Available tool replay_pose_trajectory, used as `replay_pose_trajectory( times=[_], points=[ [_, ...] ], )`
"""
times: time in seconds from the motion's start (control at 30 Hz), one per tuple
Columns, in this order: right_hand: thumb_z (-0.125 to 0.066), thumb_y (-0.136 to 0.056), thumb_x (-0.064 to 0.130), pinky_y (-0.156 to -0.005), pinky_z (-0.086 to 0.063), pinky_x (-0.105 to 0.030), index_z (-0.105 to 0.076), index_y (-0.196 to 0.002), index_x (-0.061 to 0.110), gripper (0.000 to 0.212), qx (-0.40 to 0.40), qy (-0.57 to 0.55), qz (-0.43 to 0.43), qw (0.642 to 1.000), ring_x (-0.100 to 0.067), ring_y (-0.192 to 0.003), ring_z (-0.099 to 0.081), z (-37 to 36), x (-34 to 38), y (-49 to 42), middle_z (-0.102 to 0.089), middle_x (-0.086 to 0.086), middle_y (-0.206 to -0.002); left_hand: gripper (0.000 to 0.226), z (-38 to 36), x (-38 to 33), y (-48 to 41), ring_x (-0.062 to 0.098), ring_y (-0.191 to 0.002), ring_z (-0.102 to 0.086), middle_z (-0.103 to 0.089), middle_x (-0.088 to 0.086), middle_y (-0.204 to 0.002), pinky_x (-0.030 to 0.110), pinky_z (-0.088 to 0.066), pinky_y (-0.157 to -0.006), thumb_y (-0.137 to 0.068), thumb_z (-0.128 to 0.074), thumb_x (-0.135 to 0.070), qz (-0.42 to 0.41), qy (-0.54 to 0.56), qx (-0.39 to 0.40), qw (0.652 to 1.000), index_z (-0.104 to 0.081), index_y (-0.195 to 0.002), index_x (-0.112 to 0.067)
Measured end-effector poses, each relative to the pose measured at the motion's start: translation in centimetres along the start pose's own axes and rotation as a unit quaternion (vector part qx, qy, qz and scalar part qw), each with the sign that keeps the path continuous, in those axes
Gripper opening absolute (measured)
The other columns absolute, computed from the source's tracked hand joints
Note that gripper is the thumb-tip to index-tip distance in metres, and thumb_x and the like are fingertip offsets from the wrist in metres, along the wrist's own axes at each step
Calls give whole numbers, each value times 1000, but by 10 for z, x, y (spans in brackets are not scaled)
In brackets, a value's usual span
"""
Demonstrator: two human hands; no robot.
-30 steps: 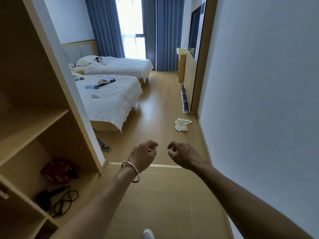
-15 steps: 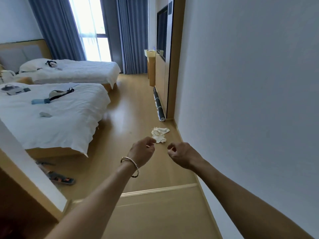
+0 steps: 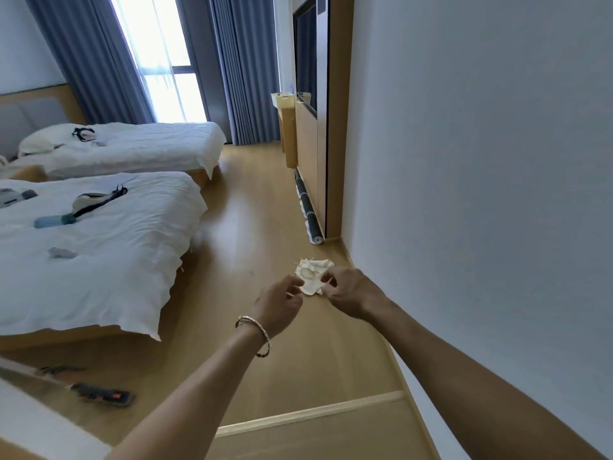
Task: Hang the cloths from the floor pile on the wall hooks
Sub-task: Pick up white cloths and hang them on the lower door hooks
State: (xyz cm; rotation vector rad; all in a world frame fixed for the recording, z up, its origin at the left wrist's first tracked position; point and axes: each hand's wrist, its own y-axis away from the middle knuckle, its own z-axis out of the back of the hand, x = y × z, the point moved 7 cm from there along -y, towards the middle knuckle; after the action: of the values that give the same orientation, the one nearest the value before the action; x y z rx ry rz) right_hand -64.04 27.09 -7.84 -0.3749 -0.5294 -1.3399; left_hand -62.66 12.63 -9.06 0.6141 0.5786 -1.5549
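Both hands are held out in front over the floor (image 3: 258, 227), close together but apart. The left hand (image 3: 277, 305), with a thin bracelet (image 3: 262, 340) on its wrist, has its fingers curled in toward the thumb and grips nothing that shows. The right hand (image 3: 348, 293) is curled the same way, and it too is empty as far as can be seen.

Between and just past their fingertips in this view lies the cloth pile (image 3: 313, 270), a small crumpled cream heap on the floor's right edge, near the foot of the white wall (image 3: 464, 194). Whether any finger touches it cannot be told.

Farther along that same edge a dark rolled mat (image 3: 310, 214) lies against the base of a wooden panel (image 3: 335, 111). On the left side of the floor stand two beds with white covers. The nearer bed (image 3: 99, 260) carries a few small items, and the farther bed (image 3: 142, 147) sits before blue curtains (image 3: 245, 78). A pale threshold strip (image 3: 308, 416) crosses the floor under the forearms
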Motion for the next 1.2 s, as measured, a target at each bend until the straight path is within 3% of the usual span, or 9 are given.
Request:
replay_pose_trajectory(
  times=[0.33, 0.47, 0.7, 1.07, 1.2],
  points=[
    [-47, -93, 28, -82, -46, -27, -61, -121, 20, 32, 35, -13, 57, 998, -20, -107, -60, 10, 20, -219, -65, -4, -119, 25, 50, 32, -177, 10, -94, -62, -65, -6, -105, 30, -51, -88, -92, -53, -20, 43, -22, -59, 997, -60, -115, -24],
    [-48, -92, 28, -90, -49, -33, -62, -119, 19, 31, 78, 1, 69, 995, -22, -105, -61, -11, 18, -270, -67, -6, -116, 25, 40, 56, -213, 10, -94, -61, -65, -6, -106, 28, -51, -86, -92, -53, -20, 84, -21, -48, 995, -61, -115, -24],
    [-48, -93, 26, -87, -45, -29, -62, -119, 18, 31, 95, 15, 62, 993, -21, -108, -60, -21, -7, -355, -66, -5, -117, 25, 31, 81, -301, 11, -94, -61, -65, -4, -106, 25, -50, -84, -91, -53, -19, 109, 4, -43, 993, -62, -114, -22],
    [-44, -94, 23, -84, -50, -29, -61, -118, 17, 30, 70, 38, -39, 996, -17, -102, -60, 13, -80, -557, -63, -2, -118, 23, 18, 119, -545, 9, -87, -58, -66, -3, -104, 18, -39, -73, -92, -51, -17, 70, 41, 11, 997, -63, -111, -21],
    [-44, -94, 24, -89, -51, -32, -60, -118, 17, 30, 70, 43, -88, 993, -18, -103, -59, 23, -106, -624, -63, -2, -119, 24, 24, 125, -631, 13, -92, -59, -62, -6, -97, 22, -43, -77, -92, -51, -16, 61, 52, 26, 996, -63, -112, -20]
  ],
)
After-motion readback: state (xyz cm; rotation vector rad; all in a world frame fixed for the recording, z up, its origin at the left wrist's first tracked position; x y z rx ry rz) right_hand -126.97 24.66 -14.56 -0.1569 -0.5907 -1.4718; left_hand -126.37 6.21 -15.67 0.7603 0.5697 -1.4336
